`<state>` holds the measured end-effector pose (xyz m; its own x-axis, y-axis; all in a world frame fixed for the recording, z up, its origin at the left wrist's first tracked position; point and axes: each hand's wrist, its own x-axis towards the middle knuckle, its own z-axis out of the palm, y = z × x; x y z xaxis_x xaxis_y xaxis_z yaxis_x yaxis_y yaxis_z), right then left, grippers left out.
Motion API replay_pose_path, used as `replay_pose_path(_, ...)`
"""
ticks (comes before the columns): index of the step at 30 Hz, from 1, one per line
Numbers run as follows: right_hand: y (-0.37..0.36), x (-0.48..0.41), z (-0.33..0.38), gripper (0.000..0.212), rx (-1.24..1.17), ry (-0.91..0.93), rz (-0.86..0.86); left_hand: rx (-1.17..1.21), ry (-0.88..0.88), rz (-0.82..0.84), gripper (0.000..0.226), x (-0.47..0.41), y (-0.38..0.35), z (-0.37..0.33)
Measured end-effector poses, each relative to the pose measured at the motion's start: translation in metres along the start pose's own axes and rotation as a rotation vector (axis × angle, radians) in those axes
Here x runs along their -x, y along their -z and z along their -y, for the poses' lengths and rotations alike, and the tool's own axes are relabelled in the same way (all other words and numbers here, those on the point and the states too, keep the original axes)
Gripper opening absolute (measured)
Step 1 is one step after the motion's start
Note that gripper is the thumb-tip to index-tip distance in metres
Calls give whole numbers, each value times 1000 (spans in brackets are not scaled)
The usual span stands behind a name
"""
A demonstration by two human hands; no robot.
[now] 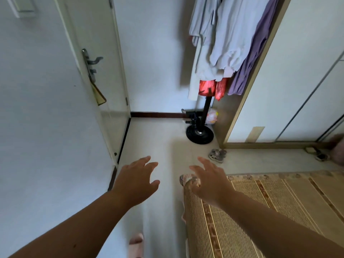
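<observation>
My left hand (136, 180) stretches forward over the pale floor, fingers spread and holding nothing. My right hand (208, 178) reaches out beside it, also with fingers straight and empty, hovering above the near corner of a bed covered by a striped bamboo mat (270, 205). Both palms face down. Neither hand touches anything that I can see.
A white door (96, 53) with a metal handle (91, 65) stands open at left. A coat stand (202, 127) with hanging grey and purple clothes (230, 40) occupies the far corner. A small sandal (216, 155) lies on the floor, a pink slipper (136, 243) near my feet. A wardrobe (290, 90) lines the right.
</observation>
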<state>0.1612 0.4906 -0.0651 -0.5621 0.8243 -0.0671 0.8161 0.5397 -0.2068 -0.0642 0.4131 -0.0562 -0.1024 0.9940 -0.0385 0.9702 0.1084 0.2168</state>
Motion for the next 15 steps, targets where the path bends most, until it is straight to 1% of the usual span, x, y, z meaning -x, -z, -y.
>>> replay_pose_path(5, -8, -107, -4, 59, -30, -69, -29, 0, -80, 3, 66, -112, 8, 45)
replay_pose_path(9, -2, -185, -6, 59, -4, -106, 4, 19, -146, 8, 65, -195, 31, 77)
replay_pose_path(15, 16, -273, -32, 61, -36, -209, -21, 17, -280, 26, 63, -304, 42, 85)
